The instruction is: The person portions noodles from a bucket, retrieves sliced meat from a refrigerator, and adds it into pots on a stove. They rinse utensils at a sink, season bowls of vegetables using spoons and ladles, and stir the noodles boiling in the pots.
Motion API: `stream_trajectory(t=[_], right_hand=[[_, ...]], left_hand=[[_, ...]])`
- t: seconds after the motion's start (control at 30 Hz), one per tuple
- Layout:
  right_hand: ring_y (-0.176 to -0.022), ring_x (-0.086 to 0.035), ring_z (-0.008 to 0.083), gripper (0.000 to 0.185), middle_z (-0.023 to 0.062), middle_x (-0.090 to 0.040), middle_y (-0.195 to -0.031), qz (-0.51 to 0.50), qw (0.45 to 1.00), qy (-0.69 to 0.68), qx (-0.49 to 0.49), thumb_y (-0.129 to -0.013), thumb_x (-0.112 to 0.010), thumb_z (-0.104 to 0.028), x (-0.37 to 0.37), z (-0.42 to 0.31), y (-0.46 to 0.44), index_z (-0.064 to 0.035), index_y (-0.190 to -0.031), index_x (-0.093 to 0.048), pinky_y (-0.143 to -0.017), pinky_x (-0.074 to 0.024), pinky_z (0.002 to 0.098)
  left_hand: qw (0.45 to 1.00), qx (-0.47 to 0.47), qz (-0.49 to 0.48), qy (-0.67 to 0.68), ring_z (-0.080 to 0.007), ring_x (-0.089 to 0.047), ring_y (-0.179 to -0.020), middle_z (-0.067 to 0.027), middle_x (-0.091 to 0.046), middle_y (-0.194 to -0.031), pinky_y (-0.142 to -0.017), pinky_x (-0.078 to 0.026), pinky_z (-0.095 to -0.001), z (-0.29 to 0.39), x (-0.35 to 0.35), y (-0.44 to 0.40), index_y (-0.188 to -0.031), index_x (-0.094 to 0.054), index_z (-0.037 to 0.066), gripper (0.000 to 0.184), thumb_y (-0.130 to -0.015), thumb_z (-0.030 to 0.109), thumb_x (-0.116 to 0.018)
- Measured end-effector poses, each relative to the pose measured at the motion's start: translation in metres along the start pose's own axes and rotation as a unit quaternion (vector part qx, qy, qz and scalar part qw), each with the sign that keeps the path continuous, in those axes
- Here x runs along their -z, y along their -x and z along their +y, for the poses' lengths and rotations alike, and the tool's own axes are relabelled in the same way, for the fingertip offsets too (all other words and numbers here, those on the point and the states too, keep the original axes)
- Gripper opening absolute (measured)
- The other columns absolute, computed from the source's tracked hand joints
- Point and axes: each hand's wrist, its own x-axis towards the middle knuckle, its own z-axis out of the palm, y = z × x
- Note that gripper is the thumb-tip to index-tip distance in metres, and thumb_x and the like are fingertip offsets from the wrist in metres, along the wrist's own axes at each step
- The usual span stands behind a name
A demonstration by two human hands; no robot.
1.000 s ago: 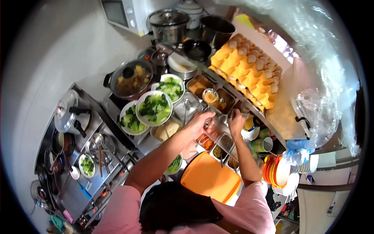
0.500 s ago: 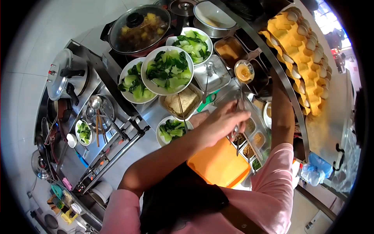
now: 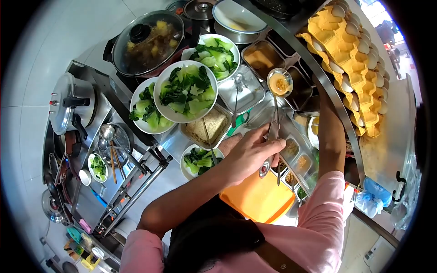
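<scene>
Left hand [image 3: 252, 157] is closed round the flattened grip of a long-handled steel ladle [image 3: 273, 130]: fingers curled under, thumb [image 3: 274, 147] laid across, little gap showing, the rounded handle end poking out below the fist. Round bowl of the ladle sits up and away from the hand, over the edge of the rectangular steel pans [image 3: 298, 93], and carries a tan mixture with orange-brown crumbs [image 3: 281, 84]. Whether the bowl touches a pan rim, cannot tell. Handling, as judged: stiff, light to moderate, weight toward the far end, likely to tip if the wrist rolls; contents loose enough to spill. Wide part of the handle looks the best hold; bare metal may turn slippery if greasy. Right forearm [image 3: 332, 141] reaches in beneath the grey metal shelf rail [image 3: 314, 59]; right hand is hidden there, so its finger spread and any hold cannot be told. About the left hand: a green-handled tool [image 3: 241, 119] just beyond the wrist, an orange plastic lid or board [image 3: 255, 195] below, small compartments of chopped toppings [image 3: 291, 148] beside the fist, white bowls of cooked greens [image 3: 157, 93] farther to the left.
</scene>
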Motion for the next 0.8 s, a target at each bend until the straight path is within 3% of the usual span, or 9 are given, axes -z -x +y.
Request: stream_trajectory(t=[0.53,0.7,0.8], right_hand=[[-0.07,-0.051,0.032,0.013,0.0175,-0.063,-0.098,0.001,0.993,-0.114,-0.029,-0.091,-0.053,-0.019,-0.009,0.003,-0.007,-0.0062,-0.087,-0.057,-0.063,-0.0434,0.0419],[-0.068,-0.049,0.0304,0.012,0.0168,-0.063,-0.099,-0.011,0.976,-0.21,-0.06,-0.091,-0.053,-0.017,-0.013,0.011,-0.011,-0.0064,-0.086,-0.056,-0.061,-0.0423,0.0405],[-0.067,-0.048,0.0295,0.012,0.0163,-0.063,-0.099,-0.037,0.93,-0.349,-0.109,-0.091,-0.053,-0.017,-0.009,0.019,-0.011,-0.0065,-0.086,-0.056,-0.06,-0.0416,0.0396]], left_hand=[[1.0,-0.01,0.004,0.009,-0.0065,-0.05,-0.058,0.0,-0.055,-0.066,-0.047,-0.036,-0.0224,-0.003,0.006,0.001,-0.112,-0.053,0.011,0.017,-0.098,0.019,-0.058],[0.998,-0.052,0.009,0.015,-0.0063,-0.05,-0.06,0.0003,-0.054,-0.066,-0.048,-0.037,-0.0219,-0.012,0.003,-0.004,-0.12,-0.052,0.009,0.024,-0.098,0.017,-0.058],[0.999,-0.039,0.003,0.019,-0.0063,-0.051,-0.06,0.0001,-0.054,-0.066,-0.048,-0.036,-0.0222,-0.011,0.004,-0.002,-0.124,-0.051,0.007,0.029,-0.098,0.017,-0.058]])
